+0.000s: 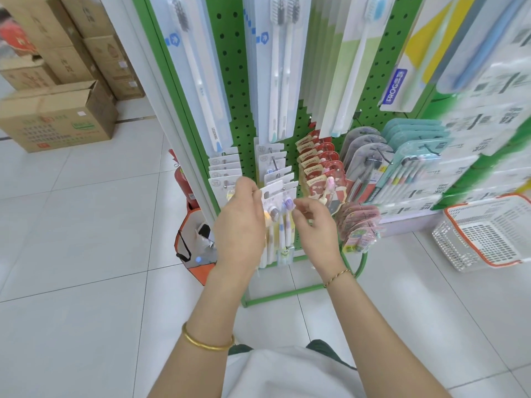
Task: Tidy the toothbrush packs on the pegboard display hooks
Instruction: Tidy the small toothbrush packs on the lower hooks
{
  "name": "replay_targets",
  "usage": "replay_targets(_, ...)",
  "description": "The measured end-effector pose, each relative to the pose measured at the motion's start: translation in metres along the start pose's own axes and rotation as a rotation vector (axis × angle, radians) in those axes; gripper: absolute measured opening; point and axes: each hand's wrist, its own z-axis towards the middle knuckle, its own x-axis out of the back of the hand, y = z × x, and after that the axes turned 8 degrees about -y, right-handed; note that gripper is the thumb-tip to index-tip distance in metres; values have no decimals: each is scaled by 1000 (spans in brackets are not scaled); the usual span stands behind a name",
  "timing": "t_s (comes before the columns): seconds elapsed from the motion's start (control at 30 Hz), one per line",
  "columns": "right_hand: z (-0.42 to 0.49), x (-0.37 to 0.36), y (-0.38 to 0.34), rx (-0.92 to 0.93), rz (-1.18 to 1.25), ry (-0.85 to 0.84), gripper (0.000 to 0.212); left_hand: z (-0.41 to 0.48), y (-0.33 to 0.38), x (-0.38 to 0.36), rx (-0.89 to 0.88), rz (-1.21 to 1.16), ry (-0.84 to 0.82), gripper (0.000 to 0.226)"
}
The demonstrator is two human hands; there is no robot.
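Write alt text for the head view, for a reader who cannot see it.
A person's left hand holds the top of a white toothbrush pack hanging on a green pegboard display, the right hand close by its right edge. Cardboard boxes stand at left, a white basket at right.

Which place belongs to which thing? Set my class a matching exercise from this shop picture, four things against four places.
Things: 1 cardboard boxes; 2 white basket; 3 fire extinguisher; 4 white toothbrush pack.
Places: A held by the left hand; B floor, far right; C floor, far left; D beside the rack's left edge.
Pairs: 1-C, 2-B, 3-D, 4-A.
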Motion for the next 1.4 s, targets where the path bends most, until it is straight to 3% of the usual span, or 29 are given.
replay_targets(0.2,-12,23,3,-12,117,-105,18,13,3,-15,98,-438,-71,9)
replay_targets(0.37,-15,40,7,-56,186,-84,16,19,17,-31,134,-527,-133,10)
replay_targets(0.53,-14,46,7,-47,243,-5,18,11,30,-45,94,-564,-321,63)
replay_targets(0.73,-11,50,2,-52,295,47,22,8,27,-54,57,-638,-400,69)
replay_targets(1.2,3,76,1,-210,515,397,22,-5,20,-52,-147,-492,-902,96)
replay_targets(1.3,4,82,7,-240,540,523,26,-11,21,-53,-168,-363,-917,106)
replay_targets(1.4,4,86,10,-304,648,641,26,-16,24,-52,-325,-77,-882,109)
